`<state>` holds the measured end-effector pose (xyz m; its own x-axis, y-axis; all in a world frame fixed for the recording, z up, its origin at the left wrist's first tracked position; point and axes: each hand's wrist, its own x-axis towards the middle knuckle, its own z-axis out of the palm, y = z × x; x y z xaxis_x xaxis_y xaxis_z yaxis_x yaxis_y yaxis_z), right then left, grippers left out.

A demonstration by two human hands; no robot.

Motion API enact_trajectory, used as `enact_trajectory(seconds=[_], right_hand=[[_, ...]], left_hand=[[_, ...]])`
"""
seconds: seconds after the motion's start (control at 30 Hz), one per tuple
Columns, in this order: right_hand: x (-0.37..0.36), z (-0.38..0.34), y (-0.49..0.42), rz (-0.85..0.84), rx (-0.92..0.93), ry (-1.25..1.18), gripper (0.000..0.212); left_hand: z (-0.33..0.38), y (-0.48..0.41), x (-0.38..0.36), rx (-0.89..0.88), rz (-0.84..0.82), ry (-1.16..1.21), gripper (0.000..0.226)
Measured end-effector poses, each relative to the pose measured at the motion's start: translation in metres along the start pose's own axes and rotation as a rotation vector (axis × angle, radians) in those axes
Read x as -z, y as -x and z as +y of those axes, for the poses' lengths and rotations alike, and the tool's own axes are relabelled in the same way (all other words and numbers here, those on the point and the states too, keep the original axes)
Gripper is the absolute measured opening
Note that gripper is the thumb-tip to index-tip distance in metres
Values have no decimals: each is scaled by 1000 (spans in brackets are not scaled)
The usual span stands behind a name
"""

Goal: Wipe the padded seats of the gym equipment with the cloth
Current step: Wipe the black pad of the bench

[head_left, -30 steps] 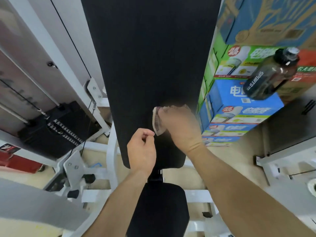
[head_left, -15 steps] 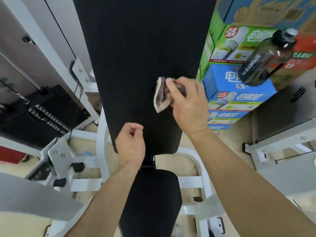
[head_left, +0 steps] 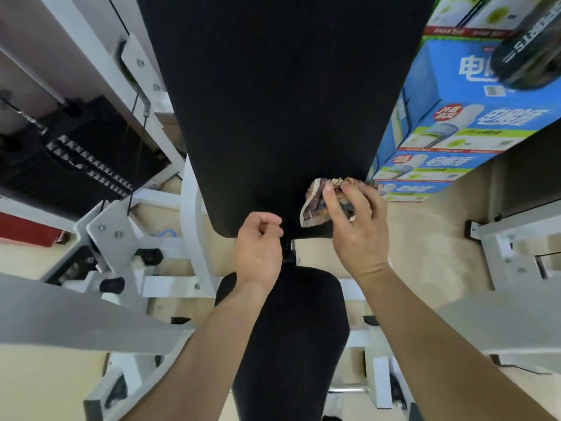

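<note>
A person looks down at a gym machine. The right hand (head_left: 359,235) has a tight grip on a bunched-up cloth (head_left: 317,202). The cloth has a brown and white pattern. It sits against the lower right corner of the big black back pad (head_left: 273,101), close to the pad's bottom edge. The thumb and fingers (head_left: 329,199) pinch the cloth from the front.

The left hand (head_left: 258,247) is curled into a loose fist and holds nothing. It hovers just in front of the bottom edge of the back pad, beside the right hand but not touching it.

Below both hands is the smaller black seat pad (head_left: 297,329). The two arms cross over it. A short dark post (head_left: 288,250) joins the two pads.

White metal frame bars (head_left: 191,208) run along both sides. On the left is a black stack of weights (head_left: 76,153) with a thin cable. On the right stand blue and green boxes (head_left: 449,126). A dark bottle (head_left: 528,50) with white letters pokes in at the top right corner.
</note>
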<state>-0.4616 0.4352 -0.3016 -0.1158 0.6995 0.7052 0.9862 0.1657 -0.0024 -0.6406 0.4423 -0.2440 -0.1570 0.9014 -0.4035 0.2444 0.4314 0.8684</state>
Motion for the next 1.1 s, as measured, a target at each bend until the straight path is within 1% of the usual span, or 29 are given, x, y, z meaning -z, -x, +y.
enact_trajectory(seconds=[0.1,0.17,0.2,0.23,0.3,0.37,0.4,0.47,0.53,0.57,0.63,0.67,0.7,0.77,0.83,0.93,1.03,1.07,1.1], right_hand=[[-12,-9,39,-75,-52,6,46],[-17,-21,52,-90,-143,-6,44],[-18,-28,54,-95,-198,-22,44],[-19,-37,55,-98,-257,-48,44],[-20,-57,57,-132,-375,-107,46],[-23,-79,61,-188,-435,-159,54],[-26,-90,62,-223,-445,-186,60],[-31,-109,58,-298,-446,-244,71],[-36,-128,51,-333,-379,-291,73],[-37,-137,45,-351,-341,-309,72],[-44,-156,31,-377,-367,-391,62],[-48,-163,24,-383,-367,-412,57],[-50,-171,18,-377,-342,-412,57],[-50,-177,14,-374,-257,-395,60],[-45,-171,8,-390,-265,-440,54],[-28,-157,-26,-326,-276,-510,45],[1,-146,-89,-259,-296,-565,44],[13,-143,-114,-244,-341,-615,40],[27,-139,-142,-225,-442,-704,32]], left_hand=[[-21,1,-9,136,-154,27,15],[-31,2,-16,236,-269,32,13],[-35,1,-18,295,-319,52,16],[-37,0,-19,366,-361,103,20],[-38,-2,-17,529,-436,287,28],[-38,-5,-11,587,-464,450,32],[-38,-7,-7,585,-440,478,30],[-41,-13,3,542,-349,456,24],[-51,-20,16,472,-251,434,23],[-56,-24,24,450,-198,467,23],[-65,-32,41,417,-96,583,25],[-68,-36,49,402,-62,646,26],[-68,-39,55,388,-44,698,26],[-68,-42,61,379,0,744,24],[-62,-40,59,351,54,731,21],[-31,-33,54,201,101,648,21],[34,-29,56,-2,207,499,14],[60,-27,58,-85,256,437,14],[88,-24,59,-183,294,379,16]])
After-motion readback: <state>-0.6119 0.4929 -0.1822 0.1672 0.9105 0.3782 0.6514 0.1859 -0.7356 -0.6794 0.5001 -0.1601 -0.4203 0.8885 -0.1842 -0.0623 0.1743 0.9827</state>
